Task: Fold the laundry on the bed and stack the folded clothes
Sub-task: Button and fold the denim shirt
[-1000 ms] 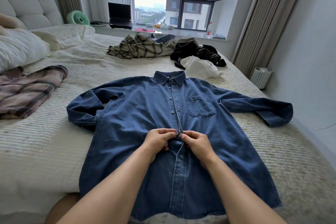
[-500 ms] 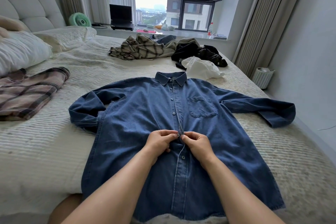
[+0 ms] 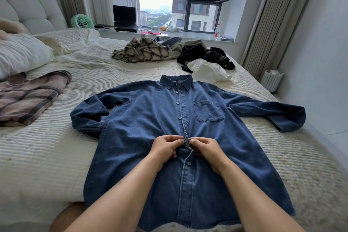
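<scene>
Two hands meet at the placket: my left hand (image 3: 165,147) and right hand (image 3: 204,148) each pinch an edge of the denim shirt (image 3: 131,137), apparently at a button. It lies face-up on the bed (image 3: 47,156), long axis running straight away from me, collar far, both hands equally close. Unfolded clothes (image 3: 169,51) wait beyond. No readable labels or writing show anywhere.

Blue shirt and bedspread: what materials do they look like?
Blue shirt: likely denim or chambray cotton, matte, faded blue weave with pale seam stitching. Bedspread: looks like a cream ribbed knit or quilted cotton, with fine raised rows; fibre cannot be told.
</scene>
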